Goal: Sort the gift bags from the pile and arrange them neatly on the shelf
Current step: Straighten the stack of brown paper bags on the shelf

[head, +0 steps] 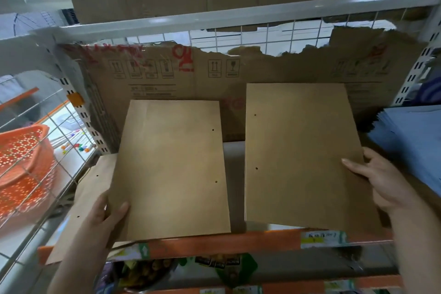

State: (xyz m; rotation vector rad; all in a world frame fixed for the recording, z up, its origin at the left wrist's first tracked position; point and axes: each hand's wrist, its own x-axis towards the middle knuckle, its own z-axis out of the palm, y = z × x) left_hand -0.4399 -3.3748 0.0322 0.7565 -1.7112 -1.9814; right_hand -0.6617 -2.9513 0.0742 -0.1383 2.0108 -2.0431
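The left brown bag (171, 169) is gripped at its lower corner by the left hand (107, 212); the right brown bag (303, 153), flat, is pinched at its edge by the right hand (381, 184).

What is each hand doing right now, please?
Left hand: grips the left flat brown paper bag.
Right hand: holds the right flat brown paper bag.

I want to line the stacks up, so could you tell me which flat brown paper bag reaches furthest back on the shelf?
The flat brown paper bag under the right hand, at; its far edge lies furthest back.
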